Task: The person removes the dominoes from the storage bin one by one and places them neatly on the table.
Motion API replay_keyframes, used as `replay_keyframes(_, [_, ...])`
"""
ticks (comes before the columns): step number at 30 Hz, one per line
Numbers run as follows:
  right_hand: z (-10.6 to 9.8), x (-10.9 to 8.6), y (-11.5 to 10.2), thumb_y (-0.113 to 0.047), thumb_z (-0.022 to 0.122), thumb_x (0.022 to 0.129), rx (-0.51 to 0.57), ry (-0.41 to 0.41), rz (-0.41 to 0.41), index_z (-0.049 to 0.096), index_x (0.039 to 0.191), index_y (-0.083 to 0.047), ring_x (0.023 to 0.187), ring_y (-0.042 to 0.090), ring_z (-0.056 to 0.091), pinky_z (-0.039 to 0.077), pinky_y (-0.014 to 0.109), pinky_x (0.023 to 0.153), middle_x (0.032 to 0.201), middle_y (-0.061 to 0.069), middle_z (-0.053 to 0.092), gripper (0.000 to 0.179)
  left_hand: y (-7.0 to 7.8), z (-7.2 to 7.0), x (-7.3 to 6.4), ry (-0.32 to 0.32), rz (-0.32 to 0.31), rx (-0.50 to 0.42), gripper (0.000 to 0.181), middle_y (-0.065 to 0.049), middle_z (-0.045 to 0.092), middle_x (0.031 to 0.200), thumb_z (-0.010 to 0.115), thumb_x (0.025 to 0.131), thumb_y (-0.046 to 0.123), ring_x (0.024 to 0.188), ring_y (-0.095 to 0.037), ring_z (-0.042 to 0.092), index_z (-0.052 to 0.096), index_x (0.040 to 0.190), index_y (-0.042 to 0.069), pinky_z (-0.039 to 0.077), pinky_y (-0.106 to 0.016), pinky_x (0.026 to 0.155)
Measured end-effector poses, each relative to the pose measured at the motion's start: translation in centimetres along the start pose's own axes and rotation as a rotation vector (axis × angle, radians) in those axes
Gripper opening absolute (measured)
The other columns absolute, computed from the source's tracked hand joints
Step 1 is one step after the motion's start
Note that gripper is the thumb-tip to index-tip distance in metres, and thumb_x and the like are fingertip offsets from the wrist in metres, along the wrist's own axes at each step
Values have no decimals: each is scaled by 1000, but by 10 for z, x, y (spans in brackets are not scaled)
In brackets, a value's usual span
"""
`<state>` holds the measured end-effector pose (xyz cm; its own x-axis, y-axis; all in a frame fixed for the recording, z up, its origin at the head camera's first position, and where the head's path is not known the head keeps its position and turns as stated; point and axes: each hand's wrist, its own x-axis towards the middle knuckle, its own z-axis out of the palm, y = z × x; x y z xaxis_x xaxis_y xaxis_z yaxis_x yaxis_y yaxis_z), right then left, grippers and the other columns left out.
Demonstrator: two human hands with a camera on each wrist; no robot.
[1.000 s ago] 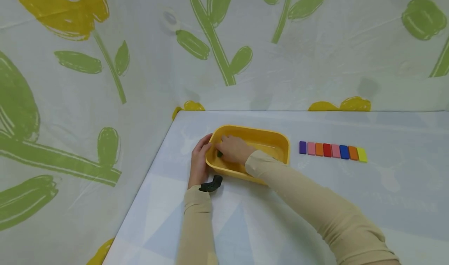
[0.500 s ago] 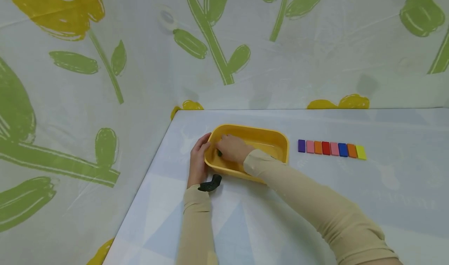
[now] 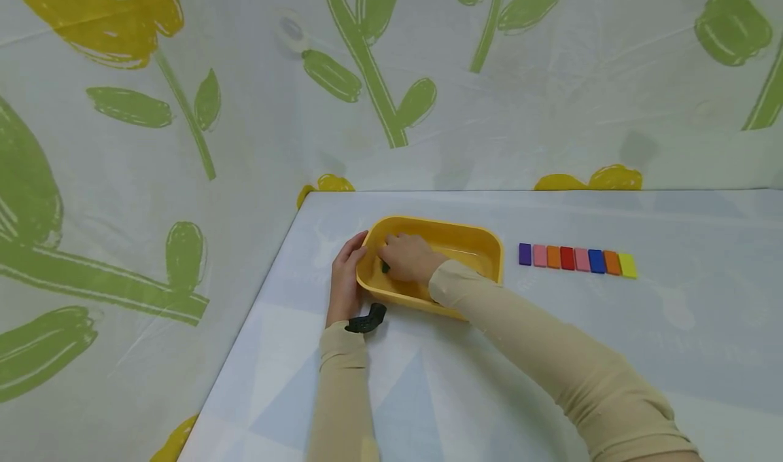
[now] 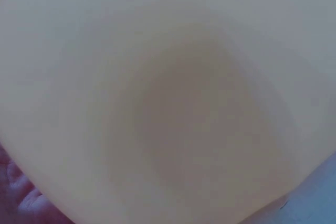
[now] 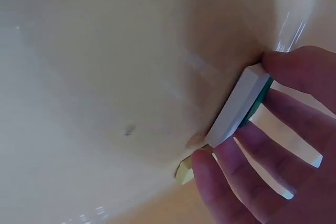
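In the head view my left hand (image 3: pixel 346 278) holds the left end of a yellow plastic tub (image 3: pixel 440 304), fingers around the outer corner and thumb at the rim. The left wrist view is mostly a blurred pale surface. Inside the tub, near its left end, my right hand (image 3: pixel 408 258) pinches a small pale block (image 5: pixel 239 106) between thumb and fingers. A green piece (image 5: pixel 257 103) shows against it; whether it is a separate block I cannot tell. A small yellowish block (image 5: pixel 185 170) lies by one fingertip. My right hand hides part of the tub's inside.
Right of the tub, several small coloured blocks (image 3: pixel 567 258) stand in a slightly slanting row, from purple to yellow. The tub and row are on a pale patterned tabletop (image 3: pixel 489 394). Flower-printed cloth (image 3: pixel 465 129) rises behind and on the left.
The right hand has shifted very slightly inside the tub. The left hand keeps its place on the tub, and the block row is unchanged; the view itself moved a little.
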<state>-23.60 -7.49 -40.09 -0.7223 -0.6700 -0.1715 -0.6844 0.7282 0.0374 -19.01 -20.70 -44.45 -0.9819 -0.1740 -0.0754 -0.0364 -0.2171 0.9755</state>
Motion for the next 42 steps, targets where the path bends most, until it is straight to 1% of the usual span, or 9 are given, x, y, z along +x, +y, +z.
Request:
replay_keyframes(4, [0, -1, 1, -27, 58, 85, 7, 3, -1, 60, 108, -17, 84, 22, 50, 48, 35, 74, 102, 5, 52, 25, 7, 3, -6, -8, -4, 22, 35, 7, 45, 129, 45, 92, 21, 117, -10, 42, 51, 126, 18, 35, -26, 98])
replay_keyframes(8, [-2, -3, 1, -25, 58, 85, 14, 0, -8, 58, 110, -17, 82, 21, 50, 49, 33, 72, 100, 5, 51, 26, 9, 4, -8, -7, -12, 37, 35, 9, 45, 129, 45, 92, 22, 117, -9, 42, 50, 126, 19, 35, -24, 97])
replay_keyframes(11, [-4, -4, 1, -24, 58, 85, 19, 0, -17, 57, 110, -16, 80, 20, 50, 49, 32, 73, 97, 4, 51, 26, 8, 3, -7, -10, -7, 29, 35, 8, 45, 129, 46, 91, 22, 117, -10, 42, 51, 126, 19, 35, -25, 97])
replay_keyframes(17, [-12, -10, 4, -21, 59, 85, 36, -4, -31, 56, 112, -13, 81, 19, 50, 47, 31, 82, 93, 3, 56, 28, -3, -2, 1, -3, 8, -8, 32, 8, 47, 127, 49, 90, 24, 116, -11, 43, 55, 122, 22, 35, -26, 98])
replay_keyframes(23, [-27, -18, 9, -19, 60, 85, 62, -22, -45, 53, 120, -11, 94, 19, 52, 41, 32, 92, 106, 3, 59, 37, -11, -4, 6, 7, 30, -3, 32, 8, 47, 127, 49, 90, 26, 116, -10, 44, 55, 121, 23, 35, -26, 98])
replay_keyframes(30, [-38, -36, 21, -24, 62, 83, 231, -17, -41, 46, 130, -10, 109, 19, 49, 37, 32, 96, 121, 4, 54, 52, -12, -3, 7, 10, 32, -16, 33, 7, 46, 128, 50, 90, 27, 116, -12, 44, 55, 121, 21, 34, -28, 99])
replay_keyframes(35, [-39, -51, 37, -27, 64, 82, 262, 32, -45, 44, 132, -14, 111, 16, 48, 38, 31, 96, 124, 1, 52, 56, -11, -3, 6, 13, 17, -11, 32, 8, 46, 128, 51, 89, 28, 115, -10, 44, 55, 121, 23, 35, -28, 98])
replay_keyframes(39, [-40, -70, 55, -26, 66, 80, 287, 122, -85, 44, 132, -16, 103, 14, 51, 41, 31, 93, 121, 1, 53, 57, -11, -2, 6, 17, 9, -17, 33, 9, 47, 127, 51, 89, 27, 115, -10, 45, 54, 122, 23, 36, -27, 97])
replay_keyframes(42, [-41, -85, 66, -25, 68, 79, 336, 191, -107, 45, 131, -14, 92, 13, 52, 44, 30, 88, 109, -1, 56, 58, -12, -4, 6, 12, 12, -25, 33, 8, 47, 127, 51, 89, 27, 114, -11, 45, 55, 121, 22, 37, -27, 96])
